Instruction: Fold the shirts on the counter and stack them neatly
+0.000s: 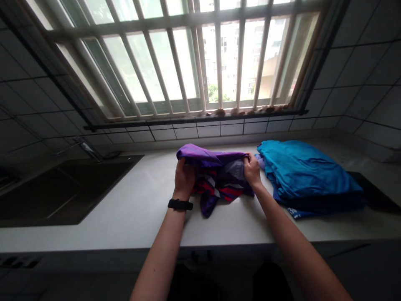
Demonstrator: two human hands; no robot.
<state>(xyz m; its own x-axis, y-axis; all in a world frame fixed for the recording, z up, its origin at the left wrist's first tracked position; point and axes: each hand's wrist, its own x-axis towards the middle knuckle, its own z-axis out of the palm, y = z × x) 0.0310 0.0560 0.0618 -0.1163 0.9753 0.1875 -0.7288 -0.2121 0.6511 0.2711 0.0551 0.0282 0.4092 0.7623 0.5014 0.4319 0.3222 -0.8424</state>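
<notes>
A purple garment (216, 158) with red, grey and white patches is bunched up over the white countertop (131, 200). My left hand (184, 177), below which a black wristband shows, grips its left side; the fingers are partly hidden by the cloth. On the other side my right hand (251, 168) pinches the purple edge, thumb on top. Between the hands the cloth is raised, and its lower part with a purple tip rests on the counter. Whether it is a shirt or another piece of clothing I cannot tell.
To the right lies a pile of folded blue clothes (307, 167), with a dark flat thing (374, 190) beyond it. A dark sink (62, 196) with a metal faucet (87, 149) is at the left. Behind the counter stands a barred window (188, 62) with small stones on its sill.
</notes>
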